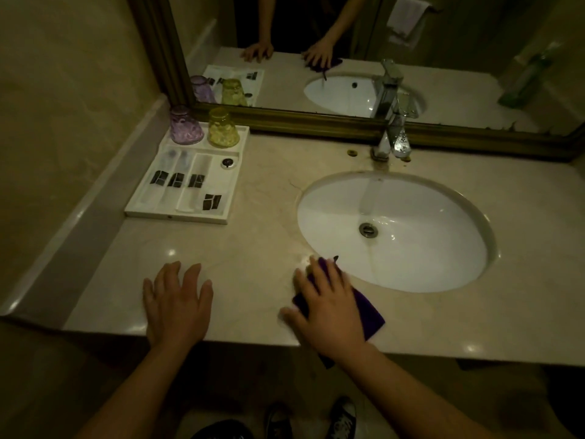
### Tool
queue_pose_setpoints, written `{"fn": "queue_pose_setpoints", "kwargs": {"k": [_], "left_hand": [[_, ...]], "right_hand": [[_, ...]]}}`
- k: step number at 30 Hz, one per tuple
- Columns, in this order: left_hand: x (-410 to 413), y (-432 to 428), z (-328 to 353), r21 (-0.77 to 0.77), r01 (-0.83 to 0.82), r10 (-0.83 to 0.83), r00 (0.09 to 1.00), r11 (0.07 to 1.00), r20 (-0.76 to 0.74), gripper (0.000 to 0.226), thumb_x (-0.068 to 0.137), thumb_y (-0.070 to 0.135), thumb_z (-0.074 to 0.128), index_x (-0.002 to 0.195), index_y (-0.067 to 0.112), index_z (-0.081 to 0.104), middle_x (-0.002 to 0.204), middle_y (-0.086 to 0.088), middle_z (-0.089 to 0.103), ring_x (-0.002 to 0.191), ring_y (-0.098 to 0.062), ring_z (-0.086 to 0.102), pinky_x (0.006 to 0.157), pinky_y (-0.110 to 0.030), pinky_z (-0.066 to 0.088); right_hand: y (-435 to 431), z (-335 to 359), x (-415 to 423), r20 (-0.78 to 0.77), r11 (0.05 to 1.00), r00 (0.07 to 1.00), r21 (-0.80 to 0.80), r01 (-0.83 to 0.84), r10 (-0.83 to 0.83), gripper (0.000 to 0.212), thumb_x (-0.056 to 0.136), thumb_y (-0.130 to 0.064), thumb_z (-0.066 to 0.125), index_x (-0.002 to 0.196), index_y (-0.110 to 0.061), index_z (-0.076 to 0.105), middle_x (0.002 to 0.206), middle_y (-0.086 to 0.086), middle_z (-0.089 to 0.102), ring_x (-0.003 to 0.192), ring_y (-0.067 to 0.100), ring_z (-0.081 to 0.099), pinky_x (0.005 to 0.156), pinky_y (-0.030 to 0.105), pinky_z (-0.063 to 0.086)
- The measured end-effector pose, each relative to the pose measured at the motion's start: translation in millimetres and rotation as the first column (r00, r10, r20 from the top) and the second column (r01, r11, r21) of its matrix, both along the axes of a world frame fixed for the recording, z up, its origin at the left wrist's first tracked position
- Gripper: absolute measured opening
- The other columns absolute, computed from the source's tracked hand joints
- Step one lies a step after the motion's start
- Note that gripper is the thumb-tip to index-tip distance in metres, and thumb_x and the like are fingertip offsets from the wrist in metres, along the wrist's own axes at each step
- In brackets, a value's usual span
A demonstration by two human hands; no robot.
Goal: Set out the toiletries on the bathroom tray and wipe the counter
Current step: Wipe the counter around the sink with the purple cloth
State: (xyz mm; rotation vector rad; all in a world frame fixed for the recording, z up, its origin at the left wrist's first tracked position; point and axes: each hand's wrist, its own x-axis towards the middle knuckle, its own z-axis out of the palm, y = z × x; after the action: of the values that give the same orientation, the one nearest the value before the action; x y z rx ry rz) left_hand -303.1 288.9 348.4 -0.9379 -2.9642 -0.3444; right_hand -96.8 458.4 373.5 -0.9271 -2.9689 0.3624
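Now straight fingers (319, 280): left hand (177, 305) rests, right hand (329, 312) presses cloth (368, 315) (lengthwise toward mirror (459, 42)).

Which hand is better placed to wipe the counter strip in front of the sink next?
Right hand: it presses the purple cloth flat on the counter at the front rim of the sink. The left hand lies flat and bare on the counter, farther from the sink.
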Motion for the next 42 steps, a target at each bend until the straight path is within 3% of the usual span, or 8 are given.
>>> {"fn": "queue_pose_setpoints", "kwargs": {"k": [4,12,19,24,26,29,32,42], "left_hand": [[-0.3,-1.3,0.5,-0.007,0.012,-0.012,1.0,1.0,0.004,0.056,0.09,0.046,0.034,0.134,0.017,0.054,0.142,-0.019,0.041,0.135,-0.035,0.032,0.117,-0.055,0.011],[-0.3,-1.1,-1.1,0.036,0.044,-0.042,0.998,0.998,-0.037,0.06,0.088,0.05,0.03,0.131,0.014,0.054,0.138,-0.023,0.043,0.132,-0.04,0.034,0.112,-0.059,0.016],[2.4,-0.4,6.9,-0.074,0.159,-0.154,0.986,0.984,0.066,0.073,0.088,0.061,0.015,0.147,0.025,0.038,0.155,-0.016,0.027,0.146,-0.032,0.012,0.116,-0.06,-0.003],[11.5,-1.4,7.2,-0.098,0.313,-0.306,0.948,0.945,0.084,0.071,0.088,0.064,0.009,0.153,0.037,0.022,0.162,-0.008,0.016,0.149,-0.025,0.004,0.116,-0.056,-0.012],[12.0,-1.0,7.2,-0.094,0.308,-0.3,0.95,0.947,0.087,0.072,0.088,0.064,0.009,0.153,0.036,0.022,0.162,-0.007,0.015,0.15,-0.023,0.003,0.116,-0.055,-0.012],[12.0,0.1,6.5,-0.094,0.282,-0.275,0.958,0.955,0.085,0.072,0.089,0.064,0.009,0.153,0.034,0.022,0.162,-0.007,0.016,0.15,-0.023,0.004,0.117,-0.055,-0.011],[9.9,-1.9,3.5,-0.072,0.282,-0.275,0.958,0.957,0.086,0.068,0.091,0.061,0.018,0.151,0.031,0.03,0.159,-0.009,0.025,0.148,-0.027,0.012,0.118,-0.057,-0.004],[-0.2,-8.5,1.4,0.049,0.262,-0.266,0.957,0.964,0.114,0.065,0.093,0.061,0.022,0.15,0.033,0.031,0.159,-0.004,0.025,0.148,-0.022,0.011,0.119,-0.051,-0.003]], "right_hand": [[6.8,-14.8,28.7,0.018,0.999,0.999,0.009,-0.051,0.051,0.066,0.095,-0.067,0.023,0.152,-0.034,0.021,0.162,-0.005,0.014,0.15,0.016,-0.003,0.122,0.044,0.008],[62.7,-10.1,90.5,-0.029,0.848,0.851,0.062,0.526,-0.525,0.06,0.099,-0.049,0.036,0.148,-0.014,0.038,0.157,0.01,0.031,0.146,0.031,0.021,0.119,0.05,0.017],[38.1,-11.1,76.5,-0.063,0.983,0.984,0.066,0.169,-0.165,0.055,0.098,-0.051,0.034,0.146,-0.024,0.039,0.157,0.005,0.032,0.147,0.026,0.021,0.12,0.041,0.015],[64.7,-4.4,108.8,-0.079,0.829,0.827,0.016,0.559,-0.557,0.057,0.099,-0.044,0.04,0.146,-0.013,0.04,0.157,0.015,0.03,0.145,0.035,0.021,0.118,0.052,0.018],[38.9,-5.6,75.4,-0.073,0.876,0.877,0.065,0.479,-0.474,0.059,0.098,-0.046,0.034,0.146,-0.012,0.042,0.156,0.017,0.03,0.144,0.037,0.021,0.118,0.052,0.016],[-16.0,-11.1,19.9,-0.065,0.997,0.997,0.054,0.054,-0.051,0.059,0.097,-0.053,0.029,0.147,-0.022,0.037,0.159,0.008,0.026,0.148,0.032,0.014,0.119,0.05,0.007],[-23.5,-16.7,5.4,-0.037,0.956,0.956,0.05,-0.289,0.291,0.057,0.1,-0.056,0.025,0.151,-0.029,0.026,0.161,-0.001,0.019,0.15,0.024,0.004,0.121,0.048,0.0],[30.9,-3.1,-96.5,-0.103,0.995,0.99,-0.012,0.095,-0.096,0.059,0.1,-0.045,0.03,0.149,-0.013,0.032,0.158,0.014,0.025,0.147,0.033,0.014,0.121,0.047,0.011]]}}
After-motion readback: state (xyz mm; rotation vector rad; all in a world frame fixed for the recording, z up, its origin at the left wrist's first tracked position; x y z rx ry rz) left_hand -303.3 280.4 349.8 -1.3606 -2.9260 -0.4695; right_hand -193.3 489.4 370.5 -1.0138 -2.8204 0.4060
